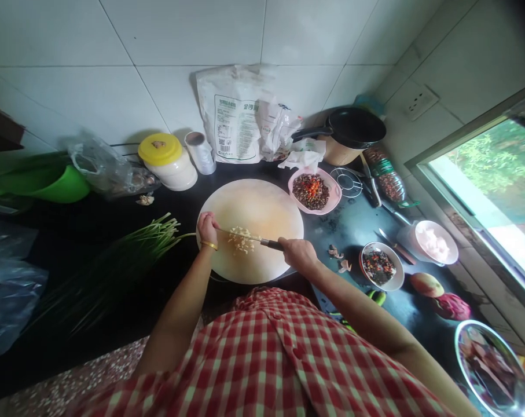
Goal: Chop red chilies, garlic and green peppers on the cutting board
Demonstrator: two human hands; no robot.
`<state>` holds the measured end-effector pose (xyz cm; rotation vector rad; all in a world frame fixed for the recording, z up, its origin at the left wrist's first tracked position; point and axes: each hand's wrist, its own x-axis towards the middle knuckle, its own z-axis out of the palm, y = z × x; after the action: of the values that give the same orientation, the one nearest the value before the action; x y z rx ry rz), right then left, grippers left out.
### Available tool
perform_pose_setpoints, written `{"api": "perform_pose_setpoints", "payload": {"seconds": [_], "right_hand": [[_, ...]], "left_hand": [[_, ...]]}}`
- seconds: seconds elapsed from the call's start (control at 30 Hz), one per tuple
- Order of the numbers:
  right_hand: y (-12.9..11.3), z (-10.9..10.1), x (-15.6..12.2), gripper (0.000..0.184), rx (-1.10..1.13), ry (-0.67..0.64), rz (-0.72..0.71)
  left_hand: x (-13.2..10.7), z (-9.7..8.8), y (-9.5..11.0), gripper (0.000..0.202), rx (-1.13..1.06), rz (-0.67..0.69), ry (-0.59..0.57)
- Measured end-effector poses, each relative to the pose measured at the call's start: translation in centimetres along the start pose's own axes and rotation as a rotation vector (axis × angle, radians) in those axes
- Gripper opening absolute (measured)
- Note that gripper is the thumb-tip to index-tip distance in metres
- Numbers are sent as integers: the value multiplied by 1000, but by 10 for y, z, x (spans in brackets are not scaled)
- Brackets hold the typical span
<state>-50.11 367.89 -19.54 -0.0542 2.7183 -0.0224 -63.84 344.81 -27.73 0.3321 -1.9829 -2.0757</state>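
My right hand (299,253) is wrapped around the dark handle of a kitchen knife (271,244). The blade, seen nearly edge-on, points left across a round, pale cutting board (262,200). At the blade's far end, my left hand (207,228) has its fingers curled together at the tip, with a gold bangle on the wrist. Under and beside the blade lies a small heap of finely chopped pale garlic (243,241), partly covered by the knife. A bunch of green scallions (144,246) lies left of the board, one stalk reaching its edge.
Behind the board stand a yellow-lidded jar (160,149), a cling-film roll (200,152) and a white printed bag (234,124). To the right are a pink bowl of chopped filling (311,192), a black frying pan (355,127), a small bowl (381,266) and a pink dragon fruit (451,307).
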Motion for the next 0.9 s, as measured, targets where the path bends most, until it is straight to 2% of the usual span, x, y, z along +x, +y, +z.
{"api": "perform_pose_setpoints", "payload": {"seconds": [0.17, 0.3, 0.4, 0.47, 0.63, 0.7, 0.8, 0.9], "right_hand": [[4, -2, 3, 21, 3, -34, 34], [8, -10, 9, 24, -42, -5, 32], [6, -9, 9, 22, -12, -58, 81], [3, -5, 6, 21, 8, -62, 94], [-8, 1, -5, 20, 16, -54, 54], [-10, 3, -9, 20, 37, -75, 76], [-13, 4, -18, 19, 67, -72, 39], [-19, 6, -29, 20, 82, -74, -45]], "left_hand": [[6, 10, 2, 13, 40, 94, -45], [14, 19, 1, 12, 0, 11, -7], [15, 21, 1, 12, 42, 55, -53], [14, 19, 1, 12, 47, 90, -72], [10, 13, 3, 11, 0, -13, -95], [8, 9, 8, 13, 36, 34, -123], [5, -2, 14, 13, 72, 88, -118], [-3, -16, 10, 12, 67, 8, -130]]}}
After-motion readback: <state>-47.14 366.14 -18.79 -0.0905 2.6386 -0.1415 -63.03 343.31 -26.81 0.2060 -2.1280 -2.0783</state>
